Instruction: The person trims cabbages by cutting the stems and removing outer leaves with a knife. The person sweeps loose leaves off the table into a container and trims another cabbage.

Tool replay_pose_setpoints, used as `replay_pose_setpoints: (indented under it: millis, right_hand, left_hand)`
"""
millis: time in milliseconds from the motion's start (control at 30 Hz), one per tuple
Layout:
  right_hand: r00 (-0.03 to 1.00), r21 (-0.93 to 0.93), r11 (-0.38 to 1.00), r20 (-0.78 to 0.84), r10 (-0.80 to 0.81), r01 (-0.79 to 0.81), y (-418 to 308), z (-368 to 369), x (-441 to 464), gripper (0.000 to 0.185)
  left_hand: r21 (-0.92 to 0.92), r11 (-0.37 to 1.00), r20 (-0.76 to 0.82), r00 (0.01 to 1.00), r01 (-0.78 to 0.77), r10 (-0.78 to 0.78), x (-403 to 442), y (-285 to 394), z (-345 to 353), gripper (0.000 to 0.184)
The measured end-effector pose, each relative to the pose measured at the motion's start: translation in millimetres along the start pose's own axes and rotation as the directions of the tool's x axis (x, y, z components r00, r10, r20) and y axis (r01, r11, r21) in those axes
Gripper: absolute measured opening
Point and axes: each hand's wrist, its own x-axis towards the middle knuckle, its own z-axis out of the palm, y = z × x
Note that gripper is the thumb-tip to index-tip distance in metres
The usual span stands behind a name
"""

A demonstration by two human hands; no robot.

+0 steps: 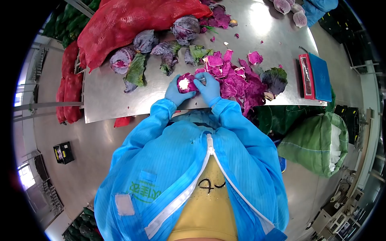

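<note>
A peeled red cabbage [186,83] with a white cut patch facing up sits in my left hand [175,92], whose fingers and thumb wrap round its side. Blue gloves cover both hands. My right hand [208,88] is closed at the right side of the cabbage, with a small metal blade [202,80] showing between thumb and fingers; most of it is hidden. Just right of this hand lies a heap of purple cabbage leaves [238,85], some hanging over the table's near edge. Beyond my left hand are loose outer leaves [136,69] and a whole red cabbage [122,60].
The metal table [108,106] also carries a large red mesh sack [132,28], more cabbages [185,28] and a red-and-blue box [314,77] at the right. Net-wrapped produce [299,18] is at the far right corner. A green sack [317,144] stands on the floor.
</note>
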Motion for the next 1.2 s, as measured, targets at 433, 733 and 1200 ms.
replay_pose_setpoints:
  millis: [433, 733, 1200]
  right_hand:
    - [0.975, -0.341, 0.937, 0.169, 0.142, -0.077, 34, -16, -3, 0.042]
    - [0.973, -0.468, 0.884, 0.206, 0.101, 0.008, -14, -12, -31, 0.031]
    - [0.990, -0.326, 0.939, 0.113, -0.079, 0.112, -38, -53, -12, 0.062]
  left_hand:
    - [-0.515, 0.756, 0.158, 0.912, 0.403, -0.378, -17, -12, -29, 0.111]
    - [-0.806, 0.285, 0.227, 0.716, 0.518, -0.660, -19, 4, -9, 0.099]
    - [-0.766, -0.051, 0.630, 0.734, 0.640, -0.254, -13, 52, -9, 0.068]
